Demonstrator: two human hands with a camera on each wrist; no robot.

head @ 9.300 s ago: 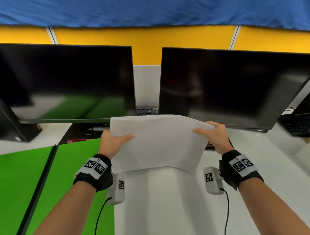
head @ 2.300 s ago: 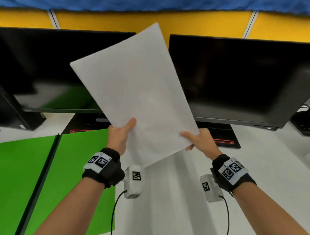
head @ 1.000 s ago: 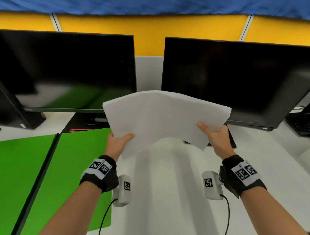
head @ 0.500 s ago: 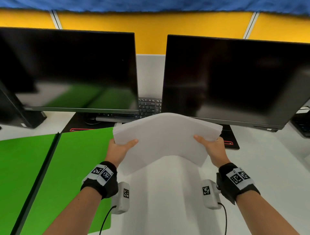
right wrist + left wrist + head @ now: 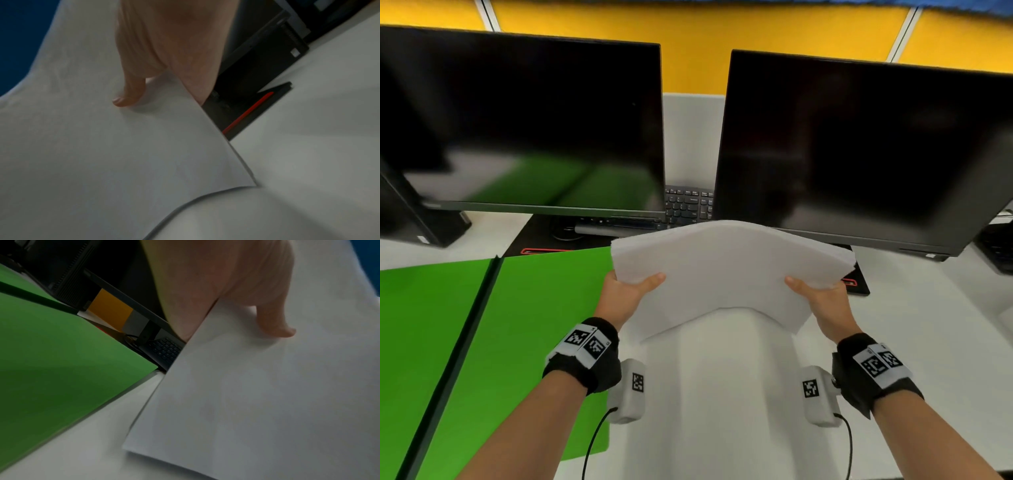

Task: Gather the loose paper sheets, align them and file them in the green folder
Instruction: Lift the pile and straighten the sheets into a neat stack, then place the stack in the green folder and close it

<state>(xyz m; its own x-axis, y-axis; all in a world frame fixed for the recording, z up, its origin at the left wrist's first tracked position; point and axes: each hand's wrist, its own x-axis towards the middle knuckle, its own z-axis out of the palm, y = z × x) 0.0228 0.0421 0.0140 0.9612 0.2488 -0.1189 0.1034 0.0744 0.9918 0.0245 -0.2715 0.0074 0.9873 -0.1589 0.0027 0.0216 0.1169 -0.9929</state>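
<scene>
A stack of white paper sheets [image 5: 726, 274] arches upward above the white desk [image 5: 722, 394], held by both hands. My left hand [image 5: 631, 291] grips its left edge, thumb on top of the sheets. My right hand [image 5: 818, 298] grips the right edge the same way. In the left wrist view the thumb [image 5: 271, 318] presses on the paper [image 5: 257, 402]; in the right wrist view the thumb [image 5: 131, 87] presses on the paper [image 5: 102, 154]. The open green folder [image 5: 482, 342] lies flat on the desk to the left, its dark spine [image 5: 458, 342] running diagonally. The stack's far-right edges look slightly fanned.
Two dark monitors [image 5: 524, 120] [image 5: 859, 154] stand behind the paper, a black keyboard [image 5: 688, 205] between them. Black monitor bases with red trim [image 5: 856, 284] sit near the paper's far edge. A dark box [image 5: 414, 219] stands at far left.
The paper stack, held upright and tilted 2.3 s ago, has come down to a low, arched, near-flat hold close to the desk. Both hands keep their grip on its edges.
</scene>
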